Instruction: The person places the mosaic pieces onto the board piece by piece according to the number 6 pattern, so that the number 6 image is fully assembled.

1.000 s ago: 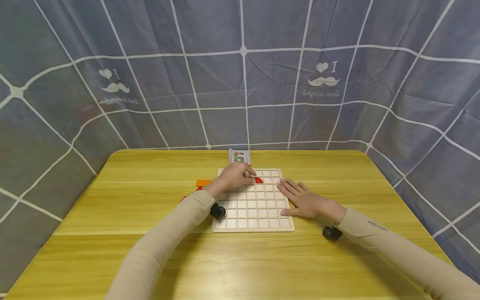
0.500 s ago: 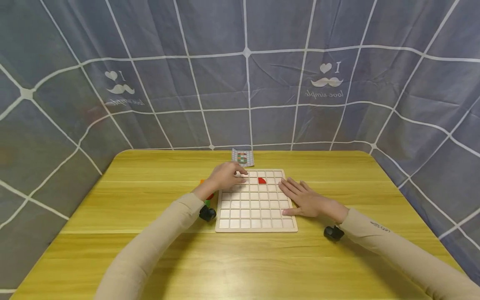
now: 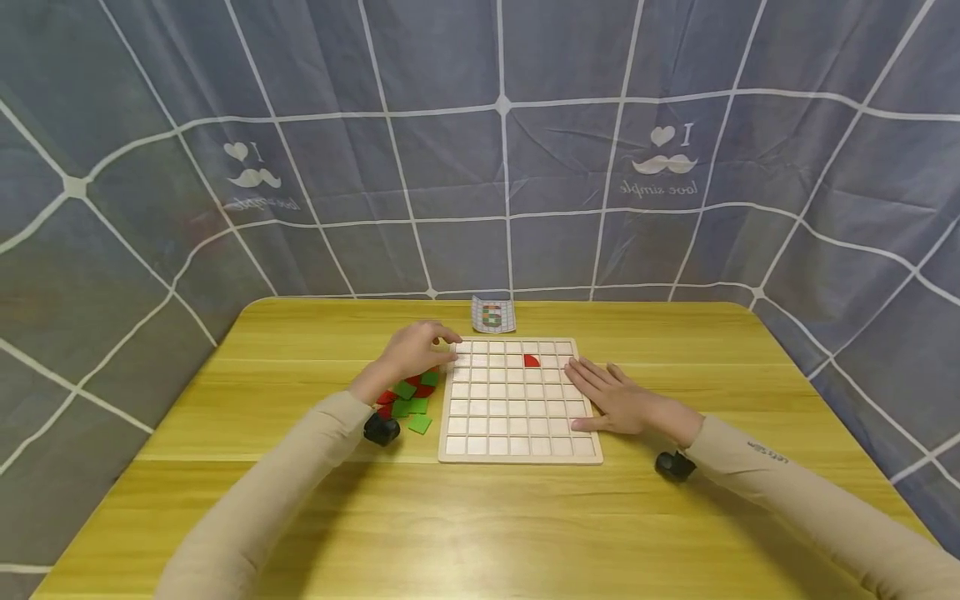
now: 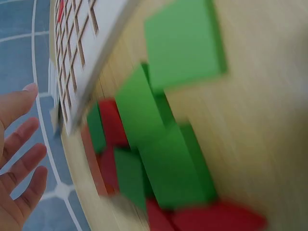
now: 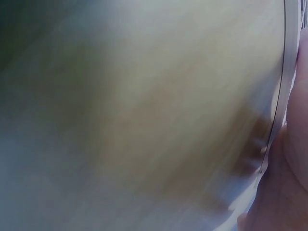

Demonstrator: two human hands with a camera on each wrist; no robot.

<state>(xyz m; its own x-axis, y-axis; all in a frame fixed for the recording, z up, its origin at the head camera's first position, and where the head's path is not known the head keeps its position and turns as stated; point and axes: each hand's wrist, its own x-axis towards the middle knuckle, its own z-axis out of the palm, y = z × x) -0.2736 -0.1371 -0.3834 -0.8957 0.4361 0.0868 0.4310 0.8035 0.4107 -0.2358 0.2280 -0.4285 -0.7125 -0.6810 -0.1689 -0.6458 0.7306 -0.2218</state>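
A pale wooden grid board (image 3: pixel 517 408) lies on the table, with one red quarter-circle piece (image 3: pixel 531 361) in a cell of its second row from the back. My left hand (image 3: pixel 412 348) hovers at the board's back left corner, above a pile of coloured pieces. In the left wrist view the fingers (image 4: pixel 30 154) are loosely bent and apart, with nothing between them. Green square pieces (image 4: pixel 168 163) and red pieces (image 4: pixel 211 216) lie heaped below that hand. My right hand (image 3: pixel 618 404) rests spread on the board's right edge, fingers straight.
Behind the board lies a small pattern card (image 3: pixel 493 316) with a coloured grid. A grey curtain (image 3: pixel 465 167) with white lines hangs along the table's back and sides. The wooden table (image 3: pixel 517 525) extends in front of the board.
My left hand has moved left, from beside the red quarter-circle on the board to over the pile, uncovering more of the board's cells. My right hand keeps its place on the board's edge.
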